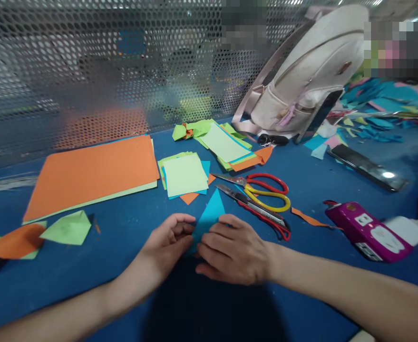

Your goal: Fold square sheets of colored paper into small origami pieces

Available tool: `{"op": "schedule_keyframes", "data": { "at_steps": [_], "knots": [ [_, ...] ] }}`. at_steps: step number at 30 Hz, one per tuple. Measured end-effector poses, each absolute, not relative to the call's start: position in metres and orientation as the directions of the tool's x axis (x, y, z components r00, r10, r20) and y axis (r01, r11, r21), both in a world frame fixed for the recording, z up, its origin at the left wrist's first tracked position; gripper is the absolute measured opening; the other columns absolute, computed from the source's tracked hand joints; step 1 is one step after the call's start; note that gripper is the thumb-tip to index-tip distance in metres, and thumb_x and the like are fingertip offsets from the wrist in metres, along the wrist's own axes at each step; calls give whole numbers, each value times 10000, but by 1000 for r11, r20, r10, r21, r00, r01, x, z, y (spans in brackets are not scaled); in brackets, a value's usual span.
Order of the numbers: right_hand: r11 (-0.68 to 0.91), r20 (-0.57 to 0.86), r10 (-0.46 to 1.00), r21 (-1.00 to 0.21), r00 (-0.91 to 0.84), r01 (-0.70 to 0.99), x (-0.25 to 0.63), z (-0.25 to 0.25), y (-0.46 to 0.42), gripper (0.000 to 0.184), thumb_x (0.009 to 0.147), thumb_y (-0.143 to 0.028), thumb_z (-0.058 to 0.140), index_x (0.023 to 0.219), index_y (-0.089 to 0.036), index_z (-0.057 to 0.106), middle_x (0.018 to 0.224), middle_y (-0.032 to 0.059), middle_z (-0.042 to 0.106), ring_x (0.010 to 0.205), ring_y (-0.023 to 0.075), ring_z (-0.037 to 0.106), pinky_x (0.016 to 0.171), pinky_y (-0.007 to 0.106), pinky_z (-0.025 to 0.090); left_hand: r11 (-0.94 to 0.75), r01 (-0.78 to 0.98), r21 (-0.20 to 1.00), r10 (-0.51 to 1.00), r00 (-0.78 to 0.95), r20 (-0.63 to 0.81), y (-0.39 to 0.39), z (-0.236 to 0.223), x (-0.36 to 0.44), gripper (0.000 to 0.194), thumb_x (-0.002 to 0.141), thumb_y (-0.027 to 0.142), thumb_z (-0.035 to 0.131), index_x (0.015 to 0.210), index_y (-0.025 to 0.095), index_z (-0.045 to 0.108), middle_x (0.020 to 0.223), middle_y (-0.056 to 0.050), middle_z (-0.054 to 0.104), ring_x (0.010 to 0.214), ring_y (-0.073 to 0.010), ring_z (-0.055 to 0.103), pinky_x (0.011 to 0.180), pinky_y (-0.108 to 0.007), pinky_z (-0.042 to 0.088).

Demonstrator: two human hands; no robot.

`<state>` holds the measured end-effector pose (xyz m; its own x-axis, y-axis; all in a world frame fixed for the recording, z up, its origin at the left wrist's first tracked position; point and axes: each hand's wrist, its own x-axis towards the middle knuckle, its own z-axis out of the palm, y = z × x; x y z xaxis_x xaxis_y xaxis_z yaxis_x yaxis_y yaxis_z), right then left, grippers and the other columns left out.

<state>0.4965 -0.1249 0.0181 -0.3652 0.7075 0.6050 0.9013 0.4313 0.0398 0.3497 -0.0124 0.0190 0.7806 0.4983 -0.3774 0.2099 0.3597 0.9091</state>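
Note:
A blue piece of folded paper [210,211], pointed at its top, is held between my two hands just above the blue table. My left hand [171,236] grips its left edge, thumb and fingers closed on it. On the other side my right hand [232,249] curls its fingers over the lower right part, hiding much of the paper. Just beyond lie scissors [267,190] with one red and one yellow handle, and a red-handled utility knife [258,209]. A stack of square papers [185,175], pale green on top, sits behind my left hand.
Large orange sheets [94,173] lie at the left, with folded green paper [69,228] before them. A pale backpack [308,76] leans on the perforated metal panel [105,85]. A purple power strip [367,230] and a phone [367,166] are at the right.

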Motion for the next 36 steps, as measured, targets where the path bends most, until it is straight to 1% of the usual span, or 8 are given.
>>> {"op": "schedule_keyframes", "data": {
  "at_steps": [3, 6, 8, 10, 14, 19, 29, 36],
  "knots": [
    [422, 680, 705, -175, -200, 890, 502, 17, -124, 139, 878, -274, 512, 936, -181, 597, 824, 53, 668, 789, 178, 604, 722, 337, 482, 311, 201, 929, 523, 780, -343, -5, 14, 350, 321, 701, 252, 683, 970, 169, 530, 830, -16, 635, 689, -125, 591, 588, -236, 511],
    [241, 644, 722, -577, 253, 780, 512, 19, -121, 230, 844, -224, 543, 1069, -184, 532, 1088, 115, 604, 985, 218, 573, 780, 373, 495, 174, 173, 970, 567, 787, -242, 1, 12, 350, 274, 715, 248, 652, 955, 184, 536, 831, -11, 622, 678, -137, 600, 548, -248, 530],
    [78, 354, 764, -881, 540, 466, 517, 21, -117, 274, 830, -277, 571, 1086, -201, 509, 1129, 108, 570, 901, 189, 587, 694, 332, 513, 52, 177, 983, 586, 792, -173, 3, 11, 348, 236, 734, 230, 618, 957, 189, 553, 839, -18, 629, 689, -144, 608, 528, -236, 520],
    [-34, 7, 815, -998, 579, 61, 519, 22, -114, 318, 803, -370, 603, 1054, -197, 512, 984, 62, 590, 690, 131, 574, 553, 273, 497, -96, 197, 976, 586, 804, -104, 4, 10, 347, 218, 764, 206, 579, 982, 195, 572, 866, -32, 653, 708, -148, 620, 543, -230, 506],
    [-120, -221, 903, -953, 368, -277, 516, 23, -113, 414, 756, -531, 609, 944, -166, 562, 703, -20, 522, 551, 101, 529, 461, 229, 459, -379, 258, 889, 576, 817, 9, 10, 11, 343, 227, 809, 186, 553, 1028, 215, 605, 911, -38, 688, 797, -161, 638, 658, -238, 479],
    [-162, -220, 902, -970, 372, -180, 511, 21, -113, 330, 745, -476, 652, 794, -158, 581, 611, -26, 560, 519, 102, 554, 490, 231, 479, -416, 279, 865, 587, 810, 21, 13, 12, 341, 226, 818, 239, 573, 1038, 229, 626, 951, -43, 700, 837, -180, 646, 705, -248, 484],
    [-85, -241, 802, -952, 546, -296, 519, 7, -109, 337, 656, -420, 752, 639, -167, 530, 526, -27, 568, 478, 112, 551, 454, 240, 482, 243, 145, 959, 622, 735, -268, 21, 22, 355, 343, 840, 431, 517, 902, 110, 621, 601, -50, 643, 514, -153, 573, 479, -259, 449],
    [-93, -251, 809, -947, 532, -307, 519, 7, -111, 328, 691, -433, 728, 657, -157, 554, 552, -22, 557, 507, 108, 544, 460, 237, 480, 236, 181, 955, 581, 761, -288, 20, 21, 354, 209, 806, 342, 612, 806, 133, 622, 718, -51, 678, 571, -141, 619, 469, -228, 458]
  ]
}}
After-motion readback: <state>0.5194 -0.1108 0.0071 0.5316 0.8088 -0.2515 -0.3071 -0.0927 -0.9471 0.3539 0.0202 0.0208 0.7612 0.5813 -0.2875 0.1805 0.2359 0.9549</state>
